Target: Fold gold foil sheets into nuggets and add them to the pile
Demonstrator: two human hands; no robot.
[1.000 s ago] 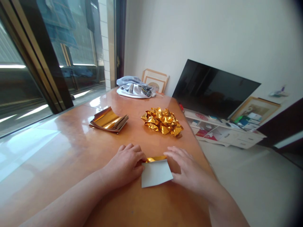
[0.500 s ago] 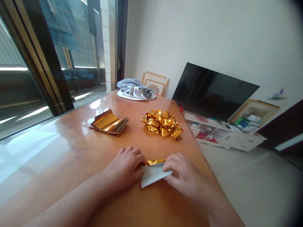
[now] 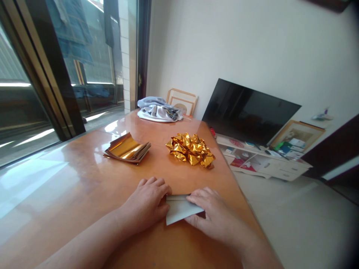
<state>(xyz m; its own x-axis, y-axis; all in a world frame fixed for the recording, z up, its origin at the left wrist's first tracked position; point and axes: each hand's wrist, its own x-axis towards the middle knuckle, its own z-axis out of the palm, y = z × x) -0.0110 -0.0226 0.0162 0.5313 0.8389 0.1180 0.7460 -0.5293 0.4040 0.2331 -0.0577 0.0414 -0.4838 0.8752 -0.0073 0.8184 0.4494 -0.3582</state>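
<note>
On the near part of the glossy orange-brown wooden bench [image 3: 81,198], a pale grey paper sheet [image 3: 179,209] with a crease along its far edge lies between the two hands. The left hand [image 3: 153,200] curls at the sheet's left edge, touching it; whether it pinches, I cannot tell. The right hand [image 3: 210,213] grips the right side, fingers above and thumb below. Farther off, a stack of shiny gold foil sheets [image 3: 127,148] sits left of a heap of crumpled-looking, pointed gold foil pieces [image 3: 192,149].
</note>
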